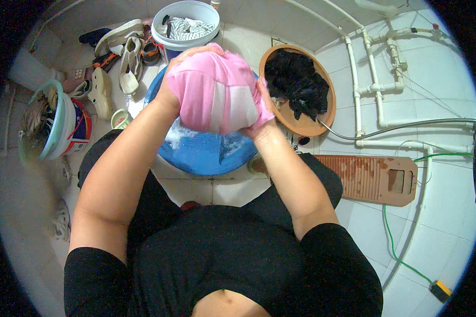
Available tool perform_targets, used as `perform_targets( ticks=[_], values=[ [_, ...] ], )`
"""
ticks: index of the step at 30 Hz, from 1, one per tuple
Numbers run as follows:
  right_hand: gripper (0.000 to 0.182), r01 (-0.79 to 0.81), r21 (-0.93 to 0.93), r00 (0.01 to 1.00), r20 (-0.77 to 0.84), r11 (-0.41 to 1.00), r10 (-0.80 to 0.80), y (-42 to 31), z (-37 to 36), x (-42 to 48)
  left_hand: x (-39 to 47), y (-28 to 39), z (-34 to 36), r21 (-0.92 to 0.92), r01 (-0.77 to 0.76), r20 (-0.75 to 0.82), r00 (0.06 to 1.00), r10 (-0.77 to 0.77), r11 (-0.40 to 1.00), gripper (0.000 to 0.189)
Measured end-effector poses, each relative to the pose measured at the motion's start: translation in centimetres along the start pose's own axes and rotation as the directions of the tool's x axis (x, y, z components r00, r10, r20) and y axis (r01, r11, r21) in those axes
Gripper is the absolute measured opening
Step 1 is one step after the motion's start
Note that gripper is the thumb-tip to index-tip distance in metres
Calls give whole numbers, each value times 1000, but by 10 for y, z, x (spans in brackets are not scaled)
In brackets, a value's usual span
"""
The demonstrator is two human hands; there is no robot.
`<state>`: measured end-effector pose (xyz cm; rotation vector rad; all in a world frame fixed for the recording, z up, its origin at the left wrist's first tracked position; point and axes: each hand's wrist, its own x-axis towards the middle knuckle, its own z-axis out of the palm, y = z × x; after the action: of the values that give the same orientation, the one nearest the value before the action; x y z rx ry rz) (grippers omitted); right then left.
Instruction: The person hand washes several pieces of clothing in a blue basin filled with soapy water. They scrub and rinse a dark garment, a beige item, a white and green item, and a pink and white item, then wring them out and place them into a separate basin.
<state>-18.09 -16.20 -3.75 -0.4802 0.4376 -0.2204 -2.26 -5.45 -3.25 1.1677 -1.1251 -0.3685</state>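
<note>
A bunched pink cloth garment (194,95) with white panels is held up between both my hands. My left hand (169,85) grips its left side, with the fingers partly over its top. Around its lower right side is my right hand (265,115), its fingers partly hidden by the fabric. Below the garment stands a round blue plastic basin (198,158) with suds and water inside. Right of it, an orange-brown basin (330,119) holds wet black clothing (293,79).
Beyond the blue basin stands a white bucket (158,39) with striped cloth. Shoes (131,63) lie at the upper left, near another filled bucket (65,126). A brown washboard (361,178), pipes (355,87), a metal hose (400,126) and a green cord (392,241) are on the right.
</note>
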Motion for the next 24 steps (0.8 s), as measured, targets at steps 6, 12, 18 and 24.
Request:
perform_targets(
  ticks=[6,12,18,24],
  values=[
    [36,408,-233,911,37,883,-411,-35,25,-5,-18,23,24,635,316,15,907,-420,705,31],
    [25,547,-755,764,274,361,-584,-20,53,-17,-32,27,30,-629,575,198,770,-607,524,34],
    [32,610,-793,641,483,13,-597,-2,64,-22,-44,1,29,-691,495,310,862,-402,528,34],
    [38,583,-794,616,570,-172,-544,2,66,-29,-45,-8,31,-819,532,449,828,-336,216,39]
  ],
)
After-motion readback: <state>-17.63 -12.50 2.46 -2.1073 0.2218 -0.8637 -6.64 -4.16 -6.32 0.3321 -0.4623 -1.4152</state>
